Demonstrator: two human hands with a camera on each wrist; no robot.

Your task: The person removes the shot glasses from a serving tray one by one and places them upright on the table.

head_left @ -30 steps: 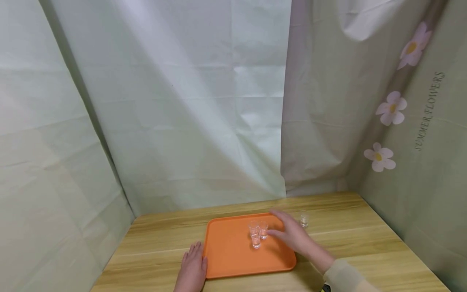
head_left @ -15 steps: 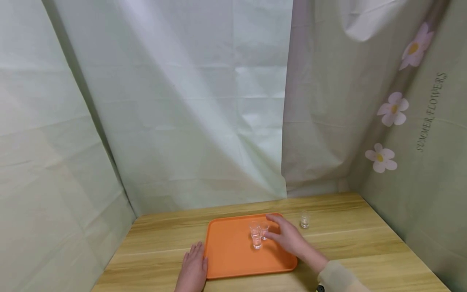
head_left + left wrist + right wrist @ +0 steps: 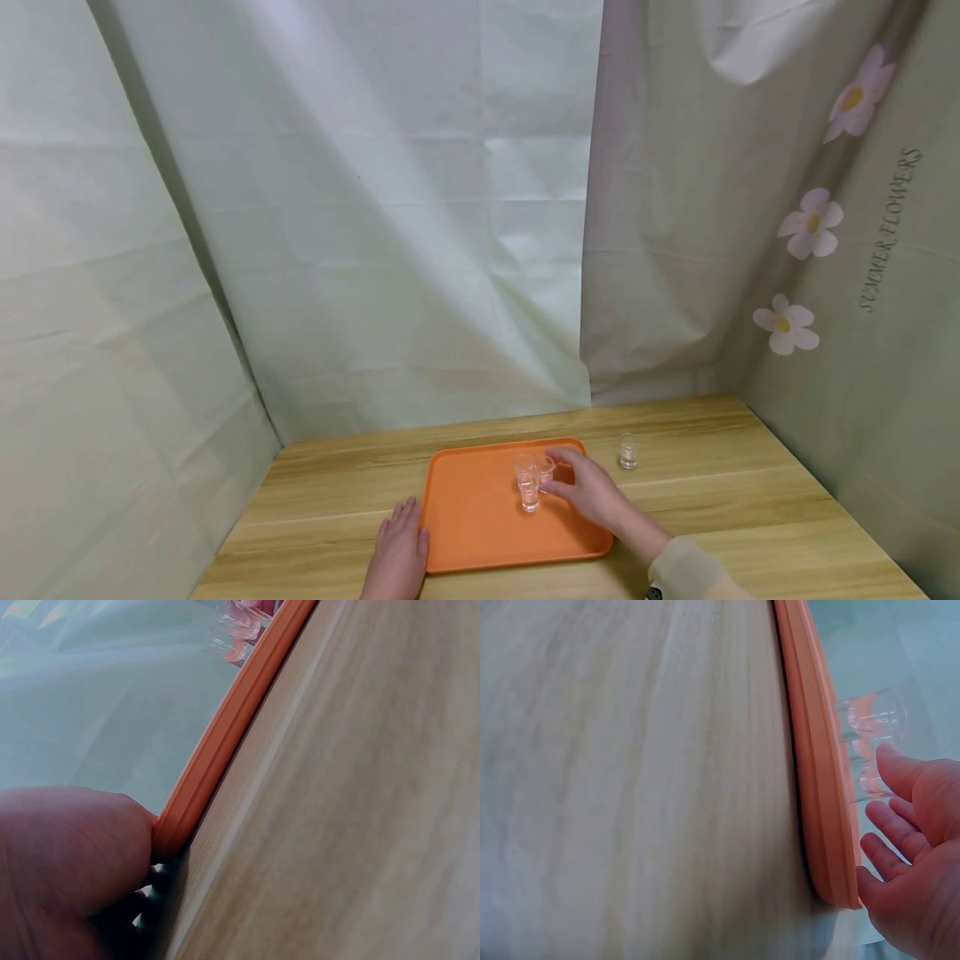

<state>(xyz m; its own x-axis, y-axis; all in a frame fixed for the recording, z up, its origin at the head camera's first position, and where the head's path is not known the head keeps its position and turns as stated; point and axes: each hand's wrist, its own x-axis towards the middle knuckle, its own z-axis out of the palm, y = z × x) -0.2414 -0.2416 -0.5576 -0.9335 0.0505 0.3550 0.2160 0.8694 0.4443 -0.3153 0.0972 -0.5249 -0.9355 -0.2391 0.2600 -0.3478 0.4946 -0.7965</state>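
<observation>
An orange tray lies on the wooden table with three small clear shot glasses standing close together toward its right side. The front shot glass and the back-left shot glass overlap in the head view. My right hand has its thumb and forefinger around the right-hand shot glass, partly covering it. In the right wrist view my thumb lies against a glass, its far side hidden. My left hand rests flat at the tray's left edge, thumb side touching the rim.
Another clear shot glass stands on the wooden table, right of the tray and beyond my right forearm. Pale green curtains hang behind the table and on both sides.
My right thumb and fingers have drawn closer together around the right-hand glass, and that hand has shifted slightly left. The left hand stays at the tray edge.
</observation>
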